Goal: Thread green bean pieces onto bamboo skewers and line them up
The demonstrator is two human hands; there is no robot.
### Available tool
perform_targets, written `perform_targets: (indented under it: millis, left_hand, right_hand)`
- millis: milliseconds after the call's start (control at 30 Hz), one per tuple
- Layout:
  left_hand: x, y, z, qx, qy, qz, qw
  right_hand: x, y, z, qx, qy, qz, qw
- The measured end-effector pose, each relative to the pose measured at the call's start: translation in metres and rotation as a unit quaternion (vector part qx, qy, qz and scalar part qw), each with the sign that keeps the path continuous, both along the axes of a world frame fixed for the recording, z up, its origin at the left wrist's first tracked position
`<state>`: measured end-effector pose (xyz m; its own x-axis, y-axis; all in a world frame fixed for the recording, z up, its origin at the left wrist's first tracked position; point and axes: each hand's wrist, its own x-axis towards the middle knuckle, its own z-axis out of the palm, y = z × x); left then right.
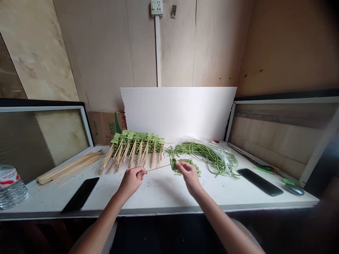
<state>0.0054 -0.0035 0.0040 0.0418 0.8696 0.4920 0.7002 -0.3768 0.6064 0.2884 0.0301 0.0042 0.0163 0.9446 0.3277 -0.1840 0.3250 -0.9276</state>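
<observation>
My left hand (133,180) is closed around the blunt end of a thin bamboo skewer (159,167), which points to the right across the table. At its far end, my right hand (187,173) pinches cut green bean pieces (173,164) that sit on or against the skewer; the fingers partly hide them. Behind the right hand lies a small pile of short-cut beans (196,170). Further back, long uncut green beans (196,150) rest in a clear plastic bag (230,157). Stacked bean skewers (137,139) stand behind my left hand, their bare sticks pointing towards me.
Loose bamboo skewers (70,167) lie at the left, near a black phone (81,195) and a water bottle (12,187). On the right are a black oblong object (261,181) and a computer mouse (294,189). A white foam board (180,113) and a cardboard box (106,127) stand behind.
</observation>
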Motion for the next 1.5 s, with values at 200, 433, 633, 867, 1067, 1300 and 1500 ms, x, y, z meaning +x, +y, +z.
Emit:
perform_targets:
  millis: [200, 433, 633, 867, 1067, 1300, 1500]
  left_hand:
    - [-0.004, 0.002, -0.002, -0.029, 0.01, 0.0, 1.0]
    - [-0.037, 0.024, -0.029, -0.06, 0.015, 0.01, 0.998]
    - [-0.06, 0.035, -0.044, -0.069, -0.002, 0.016, 0.997]
    - [-0.075, 0.038, -0.044, -0.124, 0.038, 0.005, 0.991]
    - [-0.081, 0.044, -0.058, -0.163, 0.04, -0.008, 0.986]
    - [-0.078, 0.042, -0.06, -0.175, 0.042, -0.002, 0.984]
    - [-0.076, 0.037, -0.056, -0.172, 0.037, 0.003, 0.984]
  right_hand:
    - [-0.003, -0.002, -0.003, -0.023, -0.008, 0.007, 1.0]
    - [0.005, 0.008, -0.012, -0.083, -0.025, 0.022, 0.996]
    - [0.05, 0.046, -0.011, -0.123, -0.012, -0.021, 0.992]
    - [0.134, 0.112, 0.012, -0.122, -0.05, -0.111, 0.985]
    - [0.165, 0.151, 0.02, -0.056, -0.236, -0.135, 0.961]
    - [0.17, 0.193, 0.021, -0.007, -0.471, -0.127, 0.873]
    - [0.181, 0.239, 0.021, -0.027, -0.585, -0.15, 0.797]
